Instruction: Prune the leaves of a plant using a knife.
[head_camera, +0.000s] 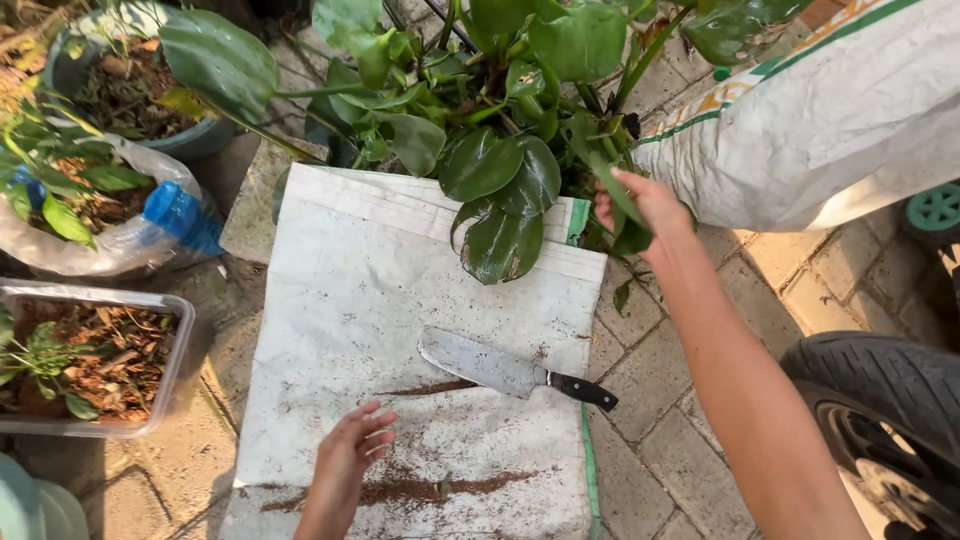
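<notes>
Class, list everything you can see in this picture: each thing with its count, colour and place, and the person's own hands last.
Sack sheet: one, white, spread on paving.
Knife: one, steel blade, black handle, on the sheet.
Soil streaks: brown, on the sheet.
Leafy plant: one, green, top centre.
Large sack: one, white, green-striped, upper right.
Clear tub: one, holding soil, left.
Tyre: one, black, lower right.
Left hand: open, over the sheet.
Right hand: among the leaves.

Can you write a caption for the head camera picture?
Right hand grips plant leaves; left hand rests on sack by knife.
</notes>
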